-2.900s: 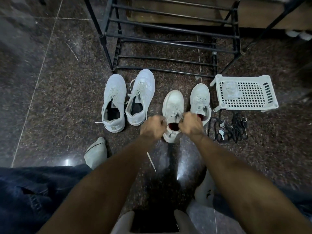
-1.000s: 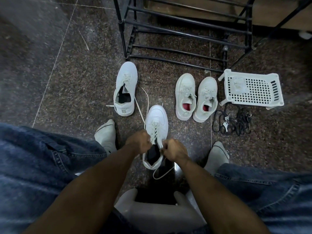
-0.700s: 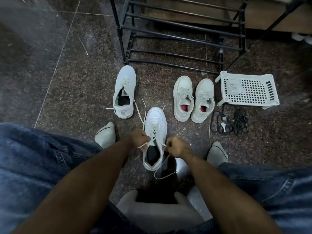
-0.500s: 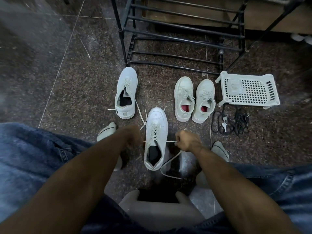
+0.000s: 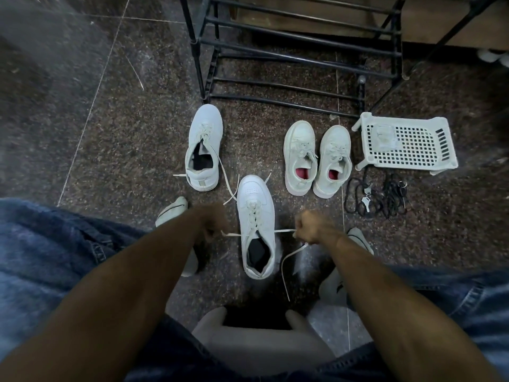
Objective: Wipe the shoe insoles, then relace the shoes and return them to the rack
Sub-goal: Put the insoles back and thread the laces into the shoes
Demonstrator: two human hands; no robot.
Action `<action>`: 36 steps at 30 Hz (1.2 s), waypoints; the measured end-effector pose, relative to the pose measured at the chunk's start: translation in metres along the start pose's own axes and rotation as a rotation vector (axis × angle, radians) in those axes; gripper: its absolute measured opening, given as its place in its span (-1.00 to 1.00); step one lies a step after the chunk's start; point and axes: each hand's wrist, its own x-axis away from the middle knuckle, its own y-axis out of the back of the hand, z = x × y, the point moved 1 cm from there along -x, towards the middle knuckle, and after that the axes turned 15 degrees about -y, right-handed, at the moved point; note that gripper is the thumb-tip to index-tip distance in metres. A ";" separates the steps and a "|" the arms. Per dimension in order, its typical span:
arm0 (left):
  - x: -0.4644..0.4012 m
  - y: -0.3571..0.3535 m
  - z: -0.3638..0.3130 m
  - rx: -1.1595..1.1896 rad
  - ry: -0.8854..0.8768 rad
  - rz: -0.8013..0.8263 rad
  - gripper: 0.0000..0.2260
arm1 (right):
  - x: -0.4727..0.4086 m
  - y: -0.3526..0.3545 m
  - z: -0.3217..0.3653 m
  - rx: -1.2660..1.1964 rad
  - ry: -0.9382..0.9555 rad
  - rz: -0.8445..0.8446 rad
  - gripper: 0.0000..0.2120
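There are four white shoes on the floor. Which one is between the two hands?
The shoe with the dark insole nearest the person: the left hand and right hand each pull a lace end sideways from it. The other three stand untouched nearer the rack.

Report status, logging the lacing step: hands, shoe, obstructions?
Left hand and right hand each grip a lace end. Sneaker between them, laces taut. Nothing obstructing.

1. A white sneaker [image 5: 256, 226] stands on the floor between the two hands, toe pointing away.
2. The left hand [image 5: 213, 220] pinches one end of the lace [image 5: 285, 231]; the right hand [image 5: 309, 227] grips the other, pulled sideways.
3. Beyond the left hand lies its mate [image 5: 203, 148].
4. Beyond the right hand stand two smaller sneakers [image 5: 316, 161], a white basket [image 5: 407, 142] and the black rack [image 5: 289, 51].
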 end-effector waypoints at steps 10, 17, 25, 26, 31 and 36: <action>0.028 0.036 -0.079 0.642 -0.299 -0.197 -0.83 | 0.031 0.069 0.034 -0.416 0.281 0.414 -0.94; 0.039 0.014 -0.111 0.728 -0.220 -0.208 -0.70 | 0.040 0.078 0.032 -0.934 0.312 0.361 -0.81; 0.064 0.041 -0.158 0.172 -0.388 -0.145 -0.71 | 0.058 0.058 0.042 -0.579 0.073 0.383 -0.70; 0.068 0.043 -0.164 0.150 -0.405 -0.129 -0.73 | 0.060 0.059 0.043 -0.548 0.057 0.420 -0.71; 0.077 0.047 -0.174 0.073 -0.412 -0.068 -0.73 | 0.066 0.078 0.041 -0.377 0.101 0.572 -0.77; 0.083 0.060 -0.176 0.103 -0.498 -0.182 -0.68 | 0.051 0.102 0.029 -0.489 0.124 0.387 -0.72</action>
